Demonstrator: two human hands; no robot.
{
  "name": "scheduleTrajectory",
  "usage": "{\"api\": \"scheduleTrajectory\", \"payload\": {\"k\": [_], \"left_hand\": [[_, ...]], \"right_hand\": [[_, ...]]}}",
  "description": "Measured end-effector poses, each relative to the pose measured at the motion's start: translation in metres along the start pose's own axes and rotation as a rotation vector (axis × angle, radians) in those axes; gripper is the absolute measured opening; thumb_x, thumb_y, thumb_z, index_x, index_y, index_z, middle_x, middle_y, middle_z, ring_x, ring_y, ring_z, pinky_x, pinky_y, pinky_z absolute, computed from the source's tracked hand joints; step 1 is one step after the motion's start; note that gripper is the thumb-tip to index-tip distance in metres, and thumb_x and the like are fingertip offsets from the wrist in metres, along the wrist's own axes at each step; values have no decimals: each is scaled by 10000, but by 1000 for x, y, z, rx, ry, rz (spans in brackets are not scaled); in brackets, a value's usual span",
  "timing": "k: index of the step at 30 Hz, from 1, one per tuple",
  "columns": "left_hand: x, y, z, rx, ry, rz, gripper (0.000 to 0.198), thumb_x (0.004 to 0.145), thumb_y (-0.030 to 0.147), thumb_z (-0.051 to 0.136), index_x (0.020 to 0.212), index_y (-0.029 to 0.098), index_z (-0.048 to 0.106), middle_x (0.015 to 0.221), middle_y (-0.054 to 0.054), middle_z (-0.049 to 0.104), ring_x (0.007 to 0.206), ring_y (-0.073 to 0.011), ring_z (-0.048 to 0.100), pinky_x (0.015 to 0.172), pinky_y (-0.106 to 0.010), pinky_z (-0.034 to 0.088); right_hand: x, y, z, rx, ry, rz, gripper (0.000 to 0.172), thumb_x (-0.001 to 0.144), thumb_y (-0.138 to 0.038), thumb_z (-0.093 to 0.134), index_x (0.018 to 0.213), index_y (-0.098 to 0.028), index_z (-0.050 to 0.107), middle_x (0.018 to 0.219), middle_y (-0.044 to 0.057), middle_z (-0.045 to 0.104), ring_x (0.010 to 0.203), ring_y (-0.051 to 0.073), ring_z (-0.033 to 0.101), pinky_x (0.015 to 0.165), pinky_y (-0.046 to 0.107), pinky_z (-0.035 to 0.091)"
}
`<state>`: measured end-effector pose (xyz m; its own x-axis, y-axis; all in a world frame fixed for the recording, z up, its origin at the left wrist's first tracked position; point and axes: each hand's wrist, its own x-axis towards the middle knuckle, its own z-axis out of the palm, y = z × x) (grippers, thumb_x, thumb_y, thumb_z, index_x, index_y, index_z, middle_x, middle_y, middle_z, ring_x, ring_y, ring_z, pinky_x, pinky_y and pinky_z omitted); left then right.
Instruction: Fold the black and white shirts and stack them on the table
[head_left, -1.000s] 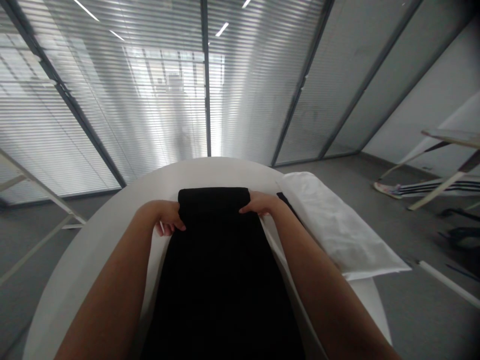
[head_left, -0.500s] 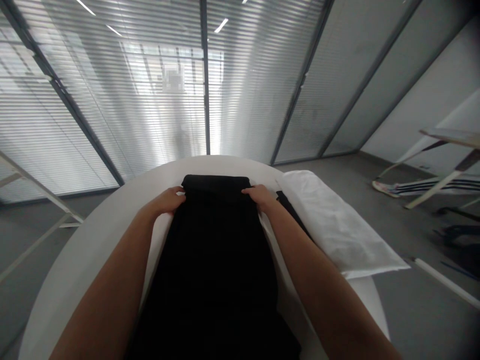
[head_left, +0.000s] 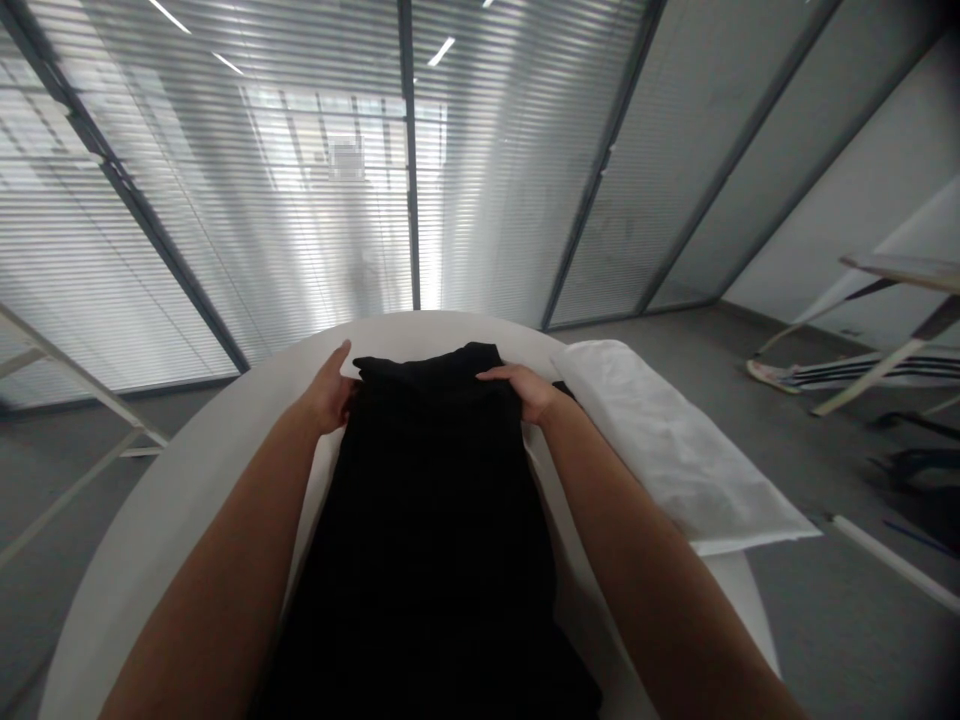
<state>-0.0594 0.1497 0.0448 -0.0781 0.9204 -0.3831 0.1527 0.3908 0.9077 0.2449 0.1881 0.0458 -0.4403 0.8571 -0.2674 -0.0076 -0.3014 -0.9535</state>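
Black cloth lies before us; our right hand spreads flat on it, our left hand, open, seemingly touches its edge.

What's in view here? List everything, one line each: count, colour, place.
table: one, white, round, under the hands
cloth: one, black, lying on the table
sheet: one, white, on the table's right side
window blinds: white, on the glass walls ahead
folding stand: one, pale, far right
striped fabric: one, black and white, on the floor at right
rod: one, white, on the floor at right
left hand: one, bare, at the cloth's left edge
right hand: one, bare, on the cloth's top right
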Motion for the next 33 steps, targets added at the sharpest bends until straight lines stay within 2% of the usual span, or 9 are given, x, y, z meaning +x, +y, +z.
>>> {"api": "scheduleTrajectory", "payload": {"k": [4,8,11,16,19,22,26,29,33], "left_hand": [[-4,1,-4,-246,-108,-158,548,671,743,569,649,197,533,441,10,425,352,-98,344,297,-213,177],[-6,-2,-13,-306,-152,-127,273,657,407,720,726,178,589,544,-10,526,401,-92,412,291,-178,150],[-11,1,-22,-334,-117,-2,224,605,210,753,773,167,612,670,-24,600,475,-84,474,300,-147,207],[-22,10,-22,-305,-65,284,426,513,71,820,890,175,652,836,-6,644,592,-76,560,358,-112,363],[-22,12,-17,-313,-33,349,461,501,68,827,913,178,653,874,-9,657,669,-123,625,459,-191,531],[-18,9,-12,-350,-10,380,497,489,32,805,939,175,649,912,-22,671,720,-156,656,530,-266,598],[-13,5,-9,-435,-4,432,488,496,-11,752,938,169,647,942,-31,682,855,-210,673,685,-398,632],[-11,4,-7,-538,31,512,450,476,-44,707,868,166,638,909,-15,684,918,-242,662,807,-534,594],[-8,-1,-6,-574,94,570,397,455,-35,693,788,166,613,850,-5,688,903,-272,659,808,-593,568]], "right_hand": [[-8,-6,6,-42,-60,-231,507,706,-178,654,1207,-219,593,1061,42,716,919,211,672,898,380,512],[-10,-13,5,-93,-103,-394,541,654,-198,720,1185,-200,617,1076,46,711,1014,235,644,960,401,467],[-6,-20,-2,-228,-47,-484,482,642,-201,723,1120,-190,659,1048,21,714,1049,236,621,986,407,437],[-5,-31,-13,-462,126,-586,314,619,-173,719,933,-178,707,950,13,710,947,227,625,925,415,470],[-11,-33,-12,-467,253,-485,328,640,-183,716,966,-194,688,966,36,694,870,229,625,771,415,543],[-14,-30,-9,-331,256,-365,395,642,-172,714,1030,-228,662,1029,48,674,870,236,623,648,397,579],[-8,-22,-8,-122,169,-365,427,600,-123,720,1006,-244,665,1036,25,661,928,220,610,710,416,597],[-2,-18,-9,-33,130,-416,412,581,-117,715,969,-247,673,961,-5,663,924,195,604,797,438,571],[2,-13,-11,14,78,-430,403,557,-110,696,935,-248,675,873,-28,653,880,170,599,834,429,539]]}}
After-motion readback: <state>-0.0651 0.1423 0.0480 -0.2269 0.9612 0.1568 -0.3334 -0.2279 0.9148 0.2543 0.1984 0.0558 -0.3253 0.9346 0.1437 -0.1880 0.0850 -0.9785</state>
